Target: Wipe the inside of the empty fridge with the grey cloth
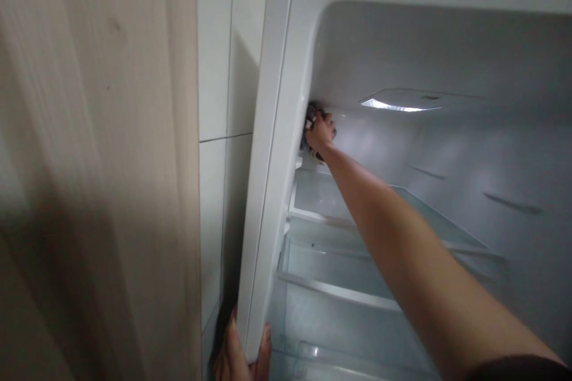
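Deep inside the refrigerator [279, 131], at the upper left of its back, my right hand [320, 133] presses a crumpled dark cloth [313, 112] with pale patches against the inner wall. The fingers are closed on the cloth, and part of it is hidden behind them. My right arm stretches across the open compartment from the lower right. Low in the view, my left hand [241, 354] grips the refrigerator's front left edge, with fingers on both sides of it.
Glass shelves [339, 289] with white front trims lie below my right arm. A lit lamp [397, 106] is set in the compartment ceiling. To the left are white wall tiles [214, 59] and a light wooden panel [102, 149], close to the refrigerator's side.
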`<state>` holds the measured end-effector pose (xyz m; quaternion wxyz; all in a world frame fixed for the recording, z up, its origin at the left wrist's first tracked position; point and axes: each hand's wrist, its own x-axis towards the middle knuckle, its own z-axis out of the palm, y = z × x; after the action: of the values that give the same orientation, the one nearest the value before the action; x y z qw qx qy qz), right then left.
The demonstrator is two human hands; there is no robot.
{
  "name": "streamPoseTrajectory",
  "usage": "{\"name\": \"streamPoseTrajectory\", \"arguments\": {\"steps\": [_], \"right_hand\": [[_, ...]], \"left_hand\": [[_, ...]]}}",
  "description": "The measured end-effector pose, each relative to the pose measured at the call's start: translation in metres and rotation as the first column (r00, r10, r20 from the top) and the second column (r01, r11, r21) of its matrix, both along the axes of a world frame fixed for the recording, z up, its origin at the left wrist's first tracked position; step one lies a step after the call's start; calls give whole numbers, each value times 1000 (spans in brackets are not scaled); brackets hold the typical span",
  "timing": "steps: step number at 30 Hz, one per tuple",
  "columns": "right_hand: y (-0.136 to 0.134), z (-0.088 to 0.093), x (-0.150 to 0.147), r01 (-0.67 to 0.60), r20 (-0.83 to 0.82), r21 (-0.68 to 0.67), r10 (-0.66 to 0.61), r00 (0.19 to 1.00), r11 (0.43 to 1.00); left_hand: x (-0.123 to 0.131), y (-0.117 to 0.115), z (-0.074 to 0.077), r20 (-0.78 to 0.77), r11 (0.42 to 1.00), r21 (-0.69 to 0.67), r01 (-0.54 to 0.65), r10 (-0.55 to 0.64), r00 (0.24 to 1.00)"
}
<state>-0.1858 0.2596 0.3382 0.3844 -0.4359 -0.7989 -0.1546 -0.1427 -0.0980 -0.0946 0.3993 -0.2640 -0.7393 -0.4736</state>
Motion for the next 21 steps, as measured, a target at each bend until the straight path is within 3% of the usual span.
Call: {"name": "streamPoseTrajectory", "arguments": {"steps": [3,5,7,9,12,14,17,21], "right_hand": [[-12,-2,12,-38,54,-53,41,998,998],[-16,-15,38,-114,269,-4,111,957,993],[-18,-35,70,-159,511,-19,146,847,987],[-20,-54,101,-88,638,-83,121,760,993],[-22,-62,147,111,676,-152,21,736,982],[-23,-49,181,201,701,-152,-38,712,968],[-25,-11,243,282,696,-72,-155,701,957],[-25,30,304,212,577,202,-291,763,956]], "left_hand": [[-7,-2,3,-52,999,-10,38,-39,998],[-12,-4,6,-74,998,-9,57,-57,996],[-15,-6,11,-70,998,-13,54,-55,996],[-15,-8,18,-61,998,-29,57,-59,996],[-14,-9,27,-70,996,-53,74,-77,995],[-13,-10,30,-67,996,-57,71,-75,995],[-13,-10,31,-87,997,-42,58,-61,994],[-15,-9,30,-140,999,-36,36,-41,989]]}}
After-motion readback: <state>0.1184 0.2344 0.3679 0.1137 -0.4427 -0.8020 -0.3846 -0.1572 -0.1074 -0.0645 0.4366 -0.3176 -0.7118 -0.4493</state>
